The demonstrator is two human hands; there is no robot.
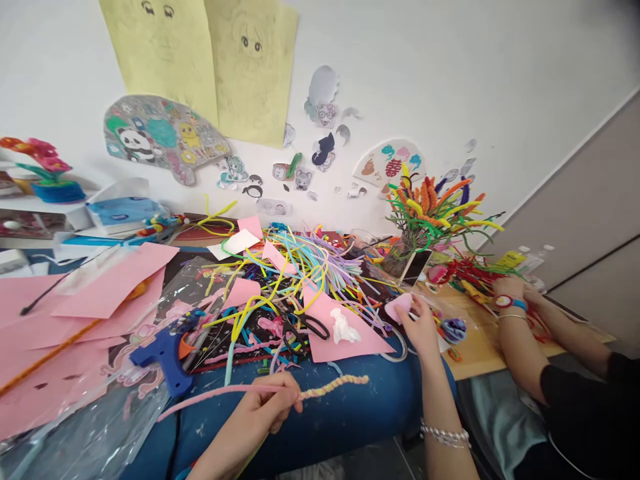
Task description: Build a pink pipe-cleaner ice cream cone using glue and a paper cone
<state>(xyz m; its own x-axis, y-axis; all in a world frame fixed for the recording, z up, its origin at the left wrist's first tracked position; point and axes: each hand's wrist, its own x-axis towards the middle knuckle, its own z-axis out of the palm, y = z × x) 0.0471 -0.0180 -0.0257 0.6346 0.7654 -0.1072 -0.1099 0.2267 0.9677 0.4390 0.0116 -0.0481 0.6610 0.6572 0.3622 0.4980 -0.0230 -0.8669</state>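
Note:
My left hand (274, 402) is closed around a pipe cleaner low in front of the blue table edge. Its plain pink length (215, 395) trails to the left, and a twisted pink-and-yellow part (337, 385) sticks out to the right. My right hand (420, 325), with a beaded bracelet at the wrist, pinches a small rounded pink piece (399, 307) above the table; its material is hard to tell. Between the hands lie a pink paper sheet (325, 333) with a crumpled white tissue (344, 327) on it, and black-handled scissors (295, 337).
A blue glue gun (170, 357) lies left of centre near pink paper sheets (115, 287) and clear plastic. Loose pipe cleaners (320, 260) pile up at the back. A vase (399, 259) of pipe-cleaner stems stands right. Another person's hands (510, 293) work at the far right.

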